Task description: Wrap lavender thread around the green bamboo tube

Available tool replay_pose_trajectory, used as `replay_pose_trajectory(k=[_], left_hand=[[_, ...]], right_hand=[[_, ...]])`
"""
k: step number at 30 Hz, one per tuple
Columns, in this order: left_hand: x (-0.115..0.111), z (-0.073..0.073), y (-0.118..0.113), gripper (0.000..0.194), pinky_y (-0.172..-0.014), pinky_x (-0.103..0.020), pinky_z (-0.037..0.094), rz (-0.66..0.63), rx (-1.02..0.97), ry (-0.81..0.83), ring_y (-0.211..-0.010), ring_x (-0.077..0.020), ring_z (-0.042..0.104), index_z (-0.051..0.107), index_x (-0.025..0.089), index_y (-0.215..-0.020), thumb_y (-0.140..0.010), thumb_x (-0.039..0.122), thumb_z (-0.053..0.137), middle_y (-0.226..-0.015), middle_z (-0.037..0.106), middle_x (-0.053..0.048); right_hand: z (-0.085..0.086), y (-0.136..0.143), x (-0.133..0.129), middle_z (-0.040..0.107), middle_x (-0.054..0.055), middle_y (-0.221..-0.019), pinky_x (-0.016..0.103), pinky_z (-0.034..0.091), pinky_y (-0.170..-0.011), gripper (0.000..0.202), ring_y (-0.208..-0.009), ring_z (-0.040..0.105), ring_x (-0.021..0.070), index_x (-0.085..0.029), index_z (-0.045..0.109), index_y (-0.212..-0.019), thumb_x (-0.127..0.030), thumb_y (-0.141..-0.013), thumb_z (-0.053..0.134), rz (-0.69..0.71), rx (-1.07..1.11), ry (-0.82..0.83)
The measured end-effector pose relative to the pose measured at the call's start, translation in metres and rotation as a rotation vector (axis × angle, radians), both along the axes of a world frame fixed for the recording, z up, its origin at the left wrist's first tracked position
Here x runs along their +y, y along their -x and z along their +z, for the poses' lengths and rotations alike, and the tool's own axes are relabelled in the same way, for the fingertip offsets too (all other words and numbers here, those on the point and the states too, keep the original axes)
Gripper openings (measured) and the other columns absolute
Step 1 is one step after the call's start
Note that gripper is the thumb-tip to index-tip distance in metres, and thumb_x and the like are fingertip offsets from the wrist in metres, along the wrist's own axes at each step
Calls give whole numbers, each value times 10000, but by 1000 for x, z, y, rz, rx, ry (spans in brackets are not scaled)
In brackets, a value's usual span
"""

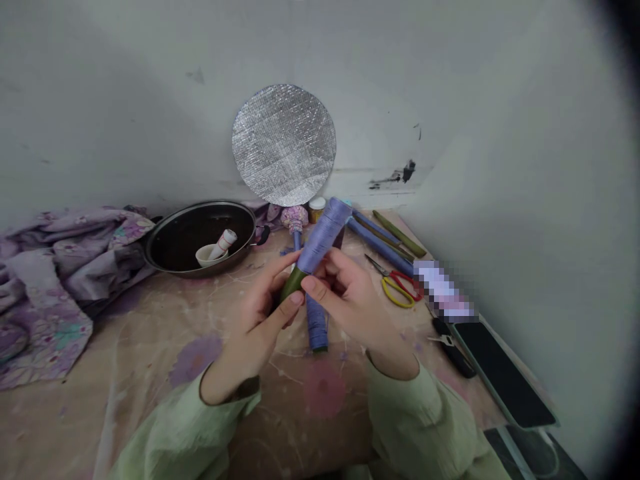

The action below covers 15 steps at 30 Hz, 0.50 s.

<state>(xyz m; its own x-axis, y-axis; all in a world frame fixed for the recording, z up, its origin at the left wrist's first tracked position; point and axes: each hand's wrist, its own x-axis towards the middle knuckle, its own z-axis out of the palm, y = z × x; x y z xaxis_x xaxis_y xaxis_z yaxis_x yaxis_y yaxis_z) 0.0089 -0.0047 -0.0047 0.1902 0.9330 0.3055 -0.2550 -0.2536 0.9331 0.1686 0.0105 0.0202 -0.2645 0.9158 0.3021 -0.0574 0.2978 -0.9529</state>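
Note:
Between my hands is a thick green stick [325, 233] with its upper part wound in purple thread and its lower end bare. It slants up and away to the right. My left hand [267, 303] is closed around the bare green end, thumb on top. My right hand [353, 293] is closed against the stick where the purple winding meets the green, its thumb pressing the near side. Below them, a second purple-wound piece [317, 327] with a green end lies on the table, partly hidden by my hands.
Behind my hands stands a round silver foil disc [285, 143]. A black pan [175, 263] holding a small white cup [205, 257] is left of it, beside bunched purple cloth [100, 247]. Rightward lie scissors [397, 287], more sticks [395, 233], keys [453, 347] and a phone [505, 373].

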Motion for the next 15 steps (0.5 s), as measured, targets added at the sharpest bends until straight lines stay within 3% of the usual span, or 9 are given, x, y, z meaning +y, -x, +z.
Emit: replay_pose_trajectory(k=[4,7,15], left_hand=[[2,5,0,406,-465,-180,363,-10,-48,2,-541,-71,442,633,326,-1310,-920,236,700,-846,650,14],[2,6,1,413,-468,-171,353,-23,-67,24,-541,-65,449,634,335,-1307,-914,236,711,-813,636,23],[-1,11,1,389,-458,-158,318,-139,-157,188,-480,-54,440,557,298,-1264,-908,277,713,-715,600,46]], right_hand=[[2,-2,1,550,-41,-701,268,461,-582,155,-645,550,138,-211,603,-1030,-296,-907,642,-42,-47,18],[4,-3,2,605,-20,-733,267,488,-607,104,-671,583,136,-213,614,-913,-302,-894,663,-56,-36,27],[4,-2,3,632,-25,-690,232,481,-564,75,-629,582,116,-214,639,-790,-224,-844,690,-94,58,24]])
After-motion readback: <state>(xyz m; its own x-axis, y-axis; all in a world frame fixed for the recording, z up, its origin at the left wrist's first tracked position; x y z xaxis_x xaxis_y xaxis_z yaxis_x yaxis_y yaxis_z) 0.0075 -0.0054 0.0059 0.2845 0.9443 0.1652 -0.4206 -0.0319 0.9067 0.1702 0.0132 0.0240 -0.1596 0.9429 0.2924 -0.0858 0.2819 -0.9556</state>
